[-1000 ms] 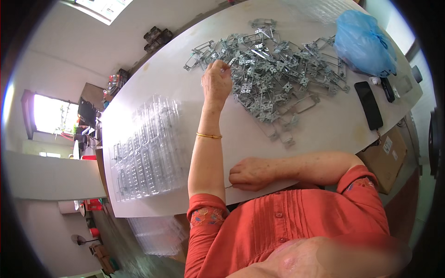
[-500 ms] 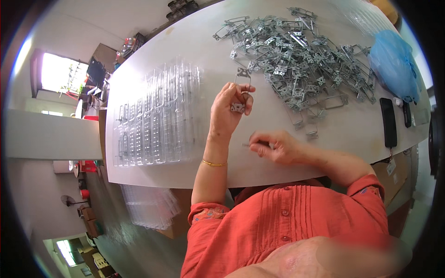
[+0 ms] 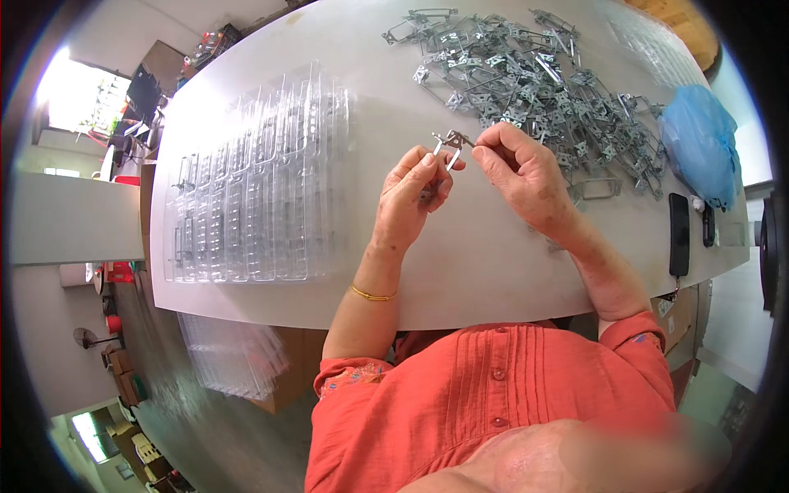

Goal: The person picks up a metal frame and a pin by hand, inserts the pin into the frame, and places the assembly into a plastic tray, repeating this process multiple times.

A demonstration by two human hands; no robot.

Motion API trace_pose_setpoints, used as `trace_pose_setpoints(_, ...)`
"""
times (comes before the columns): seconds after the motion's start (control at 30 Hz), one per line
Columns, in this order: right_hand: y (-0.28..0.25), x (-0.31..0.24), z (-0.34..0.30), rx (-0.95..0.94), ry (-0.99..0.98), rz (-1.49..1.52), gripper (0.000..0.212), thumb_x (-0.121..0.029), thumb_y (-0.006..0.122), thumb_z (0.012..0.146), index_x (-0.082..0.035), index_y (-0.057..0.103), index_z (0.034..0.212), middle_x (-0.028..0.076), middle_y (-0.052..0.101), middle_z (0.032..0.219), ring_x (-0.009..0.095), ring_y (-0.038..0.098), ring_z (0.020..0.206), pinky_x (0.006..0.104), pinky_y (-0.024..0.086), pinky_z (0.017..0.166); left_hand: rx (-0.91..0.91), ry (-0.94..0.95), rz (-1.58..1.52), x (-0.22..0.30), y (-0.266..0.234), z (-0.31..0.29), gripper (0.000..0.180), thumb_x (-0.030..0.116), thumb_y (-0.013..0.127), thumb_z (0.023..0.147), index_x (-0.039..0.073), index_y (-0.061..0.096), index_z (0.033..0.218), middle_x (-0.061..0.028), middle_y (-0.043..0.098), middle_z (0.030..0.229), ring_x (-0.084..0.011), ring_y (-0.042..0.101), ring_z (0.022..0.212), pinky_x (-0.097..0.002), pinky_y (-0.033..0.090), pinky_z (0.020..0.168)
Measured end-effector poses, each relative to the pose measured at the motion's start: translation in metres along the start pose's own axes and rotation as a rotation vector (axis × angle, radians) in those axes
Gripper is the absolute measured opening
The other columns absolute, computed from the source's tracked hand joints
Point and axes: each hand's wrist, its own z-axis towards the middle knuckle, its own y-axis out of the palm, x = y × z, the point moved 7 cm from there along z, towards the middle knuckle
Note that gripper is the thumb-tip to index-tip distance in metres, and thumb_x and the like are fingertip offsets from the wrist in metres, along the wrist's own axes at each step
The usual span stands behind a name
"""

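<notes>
On the left, one stack of clear plastic trays [image 3: 308, 123] sits on the counter [image 3: 468, 275], with at least two metal frames [image 3: 182, 168] in its leftmost compartments. Below the counter's edge is a second clear stack [image 3: 234, 353]. Near the middle, the left hand [image 3: 415, 195], fingers curled closed, grips one metal bracket [image 3: 453, 140] above the counter; its long axis slants from the palm up and rightward, away from the body. The right hand [image 3: 522, 177] pinches a thin dark piece [image 3: 469, 143] at the bracket's upper end. Beyond lies one pile of brackets [image 3: 526, 90], too tangled to count. Farther right are one blue bag [image 3: 699, 148], contents hidden, and one black phone [image 3: 679, 234].
</notes>
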Motion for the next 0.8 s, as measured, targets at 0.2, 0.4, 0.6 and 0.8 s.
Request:
trace_pose_setpoints(0.2,0.006,0.014,0.001,-0.051,0.092,-0.002,0.006,-0.008,0.061,0.095,-0.003,0.06,0.094,-0.001,0.058,0.071,0.004,0.046,0.061,0.0244,0.039,0.053,0.025,0.01,0.128,-0.001,-0.005,-0.001,0.025,0.023,0.052,0.102,0.0,0.061,0.1,-0.0077,0.064,0.095,-0.0058,0.045,0.064,-0.0184,0.031,0.052)
trace_pose_setpoints(0.4,0.003,0.014,0.0,-0.01,0.062,-0.043,0.006,-0.008,0.062,0.094,-0.003,0.061,0.093,0.0,0.056,0.067,0.005,0.044,0.058,0.0251,0.038,0.051,0.017,0.031,0.306,0.002,-0.007,-0.001,0.026,0.022,0.054,0.101,-0.002,0.063,0.105,-0.0027,0.062,0.091,-0.0047,0.045,0.066,-0.0181,0.031,0.055)
trace_pose_setpoints(0.6,-0.001,0.003,-0.007,-0.057,0.069,-0.119,0.013,-0.009,0.061,0.096,-0.002,0.058,0.106,0.003,0.056,0.067,0.006,0.047,0.059,0.025,0.039,0.052,-0.084,0.229,0.515,0.008,0.003,-0.004,0.015,0.011,0.058,0.097,0.0,0.063,0.089,-0.0061,0.061,0.103,-0.0116,0.055,0.084,-0.0246,0.044,0.072)
trace_pose_setpoints(0.8,0.005,0.029,-0.011,-0.185,0.306,0.237,0.019,-0.015,0.059,0.099,-0.003,0.059,0.113,0.0,0.059,0.07,0.005,0.05,0.062,0.0231,0.042,0.057,-0.177,0.203,0.624,0.002,0.014,-0.006,0.012,0.006,0.058,0.096,-0.002,0.061,0.087,-0.0083,0.062,0.105,-0.0144,0.058,0.089,-0.0281,0.047,0.079)
